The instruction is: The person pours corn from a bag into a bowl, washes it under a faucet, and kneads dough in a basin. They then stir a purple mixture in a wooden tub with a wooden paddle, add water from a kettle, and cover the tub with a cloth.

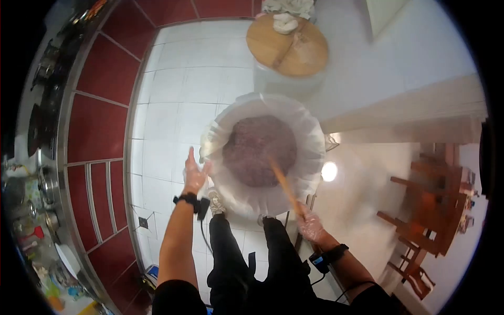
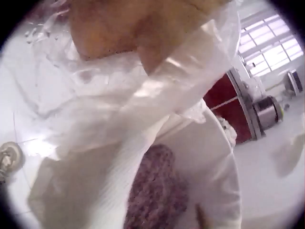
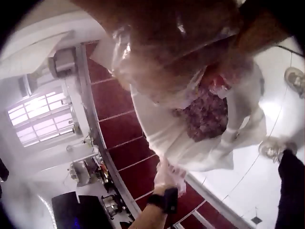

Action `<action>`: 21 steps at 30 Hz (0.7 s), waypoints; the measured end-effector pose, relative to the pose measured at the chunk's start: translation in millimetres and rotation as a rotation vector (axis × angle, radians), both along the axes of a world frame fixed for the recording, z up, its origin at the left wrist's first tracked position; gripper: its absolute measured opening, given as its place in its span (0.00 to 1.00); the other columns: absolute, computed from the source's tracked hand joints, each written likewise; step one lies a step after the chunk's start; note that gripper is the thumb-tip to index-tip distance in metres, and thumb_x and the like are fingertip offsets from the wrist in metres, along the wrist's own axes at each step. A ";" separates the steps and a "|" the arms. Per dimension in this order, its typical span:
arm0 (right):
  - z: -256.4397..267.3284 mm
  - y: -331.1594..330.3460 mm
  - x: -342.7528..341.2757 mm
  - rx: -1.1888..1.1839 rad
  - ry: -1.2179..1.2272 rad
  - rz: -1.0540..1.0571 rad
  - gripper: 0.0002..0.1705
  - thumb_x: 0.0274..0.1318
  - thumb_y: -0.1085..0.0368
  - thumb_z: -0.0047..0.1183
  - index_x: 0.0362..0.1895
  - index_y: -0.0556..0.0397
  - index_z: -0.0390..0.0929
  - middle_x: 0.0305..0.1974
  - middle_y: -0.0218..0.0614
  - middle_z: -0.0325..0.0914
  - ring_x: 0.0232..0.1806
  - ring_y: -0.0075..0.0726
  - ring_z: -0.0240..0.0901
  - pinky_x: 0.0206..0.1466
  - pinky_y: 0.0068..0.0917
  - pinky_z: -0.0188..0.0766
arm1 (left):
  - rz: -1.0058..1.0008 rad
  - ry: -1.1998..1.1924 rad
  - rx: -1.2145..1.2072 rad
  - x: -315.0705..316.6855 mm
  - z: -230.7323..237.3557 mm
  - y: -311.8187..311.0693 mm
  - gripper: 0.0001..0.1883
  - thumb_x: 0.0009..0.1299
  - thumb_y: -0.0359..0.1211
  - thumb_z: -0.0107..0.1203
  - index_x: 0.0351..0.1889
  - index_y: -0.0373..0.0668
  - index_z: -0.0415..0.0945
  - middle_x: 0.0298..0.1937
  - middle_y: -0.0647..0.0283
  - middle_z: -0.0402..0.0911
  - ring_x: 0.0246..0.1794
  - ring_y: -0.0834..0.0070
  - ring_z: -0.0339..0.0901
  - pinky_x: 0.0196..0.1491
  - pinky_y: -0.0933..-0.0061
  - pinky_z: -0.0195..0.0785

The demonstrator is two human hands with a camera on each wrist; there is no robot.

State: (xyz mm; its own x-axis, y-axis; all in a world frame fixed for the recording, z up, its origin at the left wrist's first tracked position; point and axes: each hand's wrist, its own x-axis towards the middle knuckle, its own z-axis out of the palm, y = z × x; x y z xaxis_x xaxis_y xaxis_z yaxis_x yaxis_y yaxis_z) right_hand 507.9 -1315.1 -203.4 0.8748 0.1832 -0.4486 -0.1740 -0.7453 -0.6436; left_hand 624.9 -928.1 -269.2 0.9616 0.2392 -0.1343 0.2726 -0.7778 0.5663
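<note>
A wide round tub (image 1: 310,131), draped in a whitish liner, stands on the floor before the person's feet. Inside it lies a dark purple, grainy mass (image 1: 257,149). In a clear plastic glove, the right hand (image 1: 311,227) grips a long wooden stick (image 1: 285,185) that slants down into the mass. The gloved left hand (image 1: 195,177) is at the tub's left rim, thumb apart and fingers extended in the head view. Crinkled plastic of that glove fills much of the left wrist view, close beside the liner (image 2: 219,157).
Beyond the tub stands a container with a round wooden lid (image 1: 262,39), a white cloth (image 1: 285,23) on top. Red cabinets (image 1: 100,126) under a cluttered counter run along the left. Wooden furniture (image 1: 438,210) stands at right. A shoe (image 1: 216,202) is near the tub.
</note>
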 end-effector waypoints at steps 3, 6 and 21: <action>66.6 64.1 48.6 0.449 0.665 -0.146 0.30 0.58 0.64 0.40 0.64 0.49 0.50 0.27 0.35 0.66 0.20 0.29 0.68 0.22 0.24 0.68 | -0.072 0.102 -0.041 45.5 -47.2 14.0 0.30 0.64 0.44 0.49 0.58 0.36 0.54 0.42 0.39 0.72 0.45 0.44 0.69 0.48 0.56 0.64; 65.7 118.4 58.7 0.429 0.809 -0.147 0.29 0.60 0.65 0.36 0.66 0.47 0.48 0.24 0.28 0.59 0.15 0.20 0.62 0.17 0.18 0.64 | 0.078 0.313 -0.102 60.1 -6.2 -11.5 0.22 0.66 0.44 0.46 0.49 0.37 0.59 0.39 0.38 0.73 0.42 0.44 0.71 0.44 0.55 0.65; 99.8 133.5 52.5 0.348 0.478 -0.941 0.25 0.55 0.63 0.47 0.59 0.41 0.63 0.17 0.28 0.64 0.11 0.20 0.60 0.11 0.22 0.60 | 0.193 0.153 -1.821 51.5 119.4 -15.5 0.14 0.70 0.33 0.45 0.52 0.42 0.65 0.43 0.64 0.73 0.43 0.77 0.71 0.49 0.77 0.68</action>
